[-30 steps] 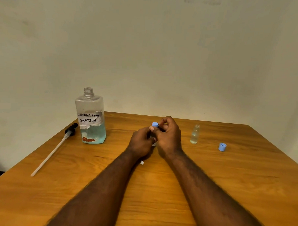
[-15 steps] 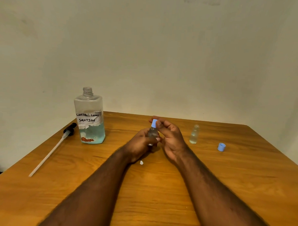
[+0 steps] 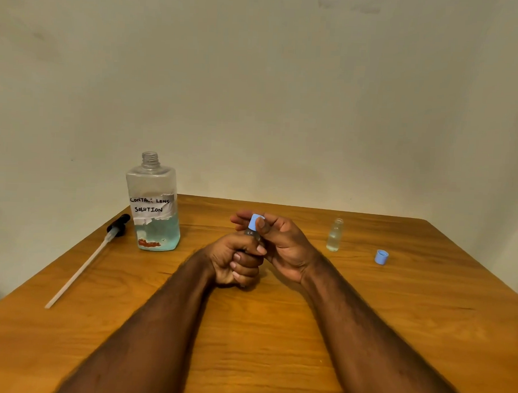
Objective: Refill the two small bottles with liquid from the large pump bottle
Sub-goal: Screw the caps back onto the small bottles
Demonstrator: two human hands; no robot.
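My left hand (image 3: 237, 259) grips a small clear bottle (image 3: 251, 234) at the table's middle; most of the bottle is hidden in my fist. My right hand (image 3: 282, 242) pinches the blue cap (image 3: 255, 222) that sits on the bottle's top. The large bottle (image 3: 155, 206), labelled contact lens solution, stands uncapped at the back left, with blue liquid in its lower part. Its black pump head with a long tube (image 3: 82, 266) lies on the table to its left. A second small bottle (image 3: 335, 234) stands uncapped at the right, with liquid inside. Its blue cap (image 3: 381, 256) lies further right.
The wooden table (image 3: 260, 345) has its left edge just beyond the pump tube and its right edge past the loose cap. A plain wall stands close behind the table's far edge.
Both hands have risen a little with the small bottle. My right hand's fingers have shifted round the blue cap, and my left fist now covers more of the bottle.
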